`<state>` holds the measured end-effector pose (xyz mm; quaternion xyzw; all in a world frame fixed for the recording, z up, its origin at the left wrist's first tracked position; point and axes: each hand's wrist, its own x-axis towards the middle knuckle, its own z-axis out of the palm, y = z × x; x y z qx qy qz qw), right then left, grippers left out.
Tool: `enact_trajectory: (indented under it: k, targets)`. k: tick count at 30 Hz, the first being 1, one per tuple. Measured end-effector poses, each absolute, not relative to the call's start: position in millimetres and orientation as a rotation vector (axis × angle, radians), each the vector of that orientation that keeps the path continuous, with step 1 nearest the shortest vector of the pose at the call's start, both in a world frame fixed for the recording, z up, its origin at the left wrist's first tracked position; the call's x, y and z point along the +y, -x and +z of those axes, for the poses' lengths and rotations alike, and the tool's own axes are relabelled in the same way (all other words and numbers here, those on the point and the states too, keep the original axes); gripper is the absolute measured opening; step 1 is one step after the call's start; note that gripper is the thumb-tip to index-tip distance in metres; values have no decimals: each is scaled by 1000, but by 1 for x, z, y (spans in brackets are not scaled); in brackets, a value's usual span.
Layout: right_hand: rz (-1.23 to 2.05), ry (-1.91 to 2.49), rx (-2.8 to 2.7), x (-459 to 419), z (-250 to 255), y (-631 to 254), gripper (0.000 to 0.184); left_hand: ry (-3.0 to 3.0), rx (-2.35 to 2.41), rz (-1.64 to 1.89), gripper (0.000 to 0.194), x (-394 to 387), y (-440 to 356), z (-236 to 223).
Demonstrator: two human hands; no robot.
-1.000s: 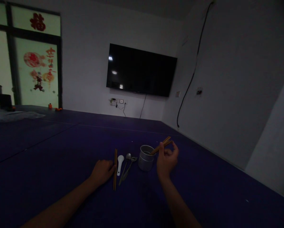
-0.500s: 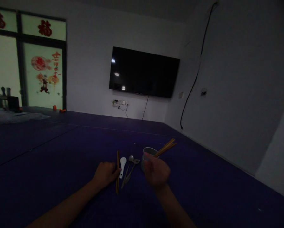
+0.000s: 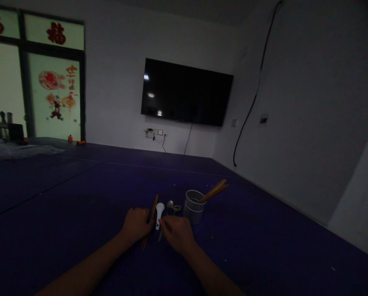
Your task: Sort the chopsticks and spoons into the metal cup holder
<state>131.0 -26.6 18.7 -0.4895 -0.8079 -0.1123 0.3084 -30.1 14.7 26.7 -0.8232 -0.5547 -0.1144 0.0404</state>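
My left hand (image 3: pixel 136 224) is curled on a pair of wooden chopsticks (image 3: pixel 149 219) that lie on the dark blue surface, now tilted. My right hand (image 3: pixel 177 233) lies just right of it, fingertips at the white spoon (image 3: pixel 159 213) and over the two metal spoons (image 3: pixel 171 205); its fingers look bent, and whether it grips one is unclear. A grey metal cup (image 3: pixel 194 206) stands to the right, with another pair of chopsticks (image 3: pixel 214 191) leaning out of it.
The dark blue mat (image 3: pixel 79 193) covers the whole floor up to the white walls. A black television (image 3: pixel 186 93) hangs on the far wall above a socket with cables. A window with red paper decorations (image 3: pixel 53 88) is at the left.
My right hand let go of the chopsticks in the cup and moved left and down to the spoons. The chopsticks under my left hand have tilted.
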Motion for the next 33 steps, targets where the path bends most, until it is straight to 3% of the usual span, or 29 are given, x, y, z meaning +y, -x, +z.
enact_trajectory:
  k: [33]
  targets:
    - [-187,1467,-2051,-23,18,-132,34,2341,-1730,-284,29,7,25,24]
